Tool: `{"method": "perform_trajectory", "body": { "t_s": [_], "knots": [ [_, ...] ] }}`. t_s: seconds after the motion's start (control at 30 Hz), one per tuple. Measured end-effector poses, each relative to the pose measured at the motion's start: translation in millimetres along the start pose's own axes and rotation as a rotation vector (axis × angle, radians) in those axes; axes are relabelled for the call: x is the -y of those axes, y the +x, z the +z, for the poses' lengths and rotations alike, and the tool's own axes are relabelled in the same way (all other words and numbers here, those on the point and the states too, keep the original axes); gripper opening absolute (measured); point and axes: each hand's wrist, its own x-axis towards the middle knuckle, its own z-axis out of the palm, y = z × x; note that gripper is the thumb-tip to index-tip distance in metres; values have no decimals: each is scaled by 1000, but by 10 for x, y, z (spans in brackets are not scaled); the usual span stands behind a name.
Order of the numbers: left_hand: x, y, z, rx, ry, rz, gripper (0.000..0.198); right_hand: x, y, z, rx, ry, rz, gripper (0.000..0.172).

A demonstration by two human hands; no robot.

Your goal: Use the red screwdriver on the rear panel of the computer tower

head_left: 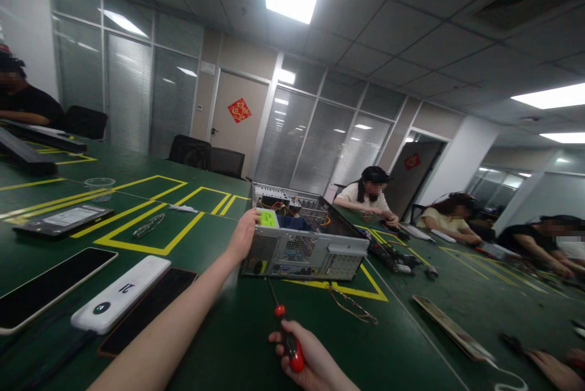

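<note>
A desktop computer case (315, 257) lies on its side on the green table, its upper side uncovered and its rear panel facing me. Inside are coloured wires and a power supply with a yellow-green label (269, 218). My left hand (244, 236) grips the case's near left corner beside that label; some fingertips are hidden. In my right hand (305, 351) is a red and black screwdriver (289, 340), fingers closed around its handle. Its shaft points up toward the bottom edge of the rear panel; I cannot tell whether the tip touches.
Left on the table (219, 318) are a hard drive (66, 220), a plastic cup (99, 189), a phone (50, 287), a white power bank (121, 293) and a dark phone (148, 306). Thin wires (350, 304) and another phone (450, 325) lie right. Several people sit around.
</note>
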Motion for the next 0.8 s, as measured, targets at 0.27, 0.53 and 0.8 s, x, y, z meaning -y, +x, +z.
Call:
{"method": "perform_trajectory", "body": {
  "t_s": [0.27, 0.53, 0.8],
  "knots": [
    [-26, 13, -13, -3, 10, 19, 46, 17, 2, -5, 37, 23, 74, 39],
    [-44, 19, -29, 14, 21, 11, 49, 0, 36, -55, 71, 21, -29, 21],
    [-43, 19, -13, 1, 11, 14, 51, 46, -23, 8, 15, 65, 47, 31]
  ]
}}
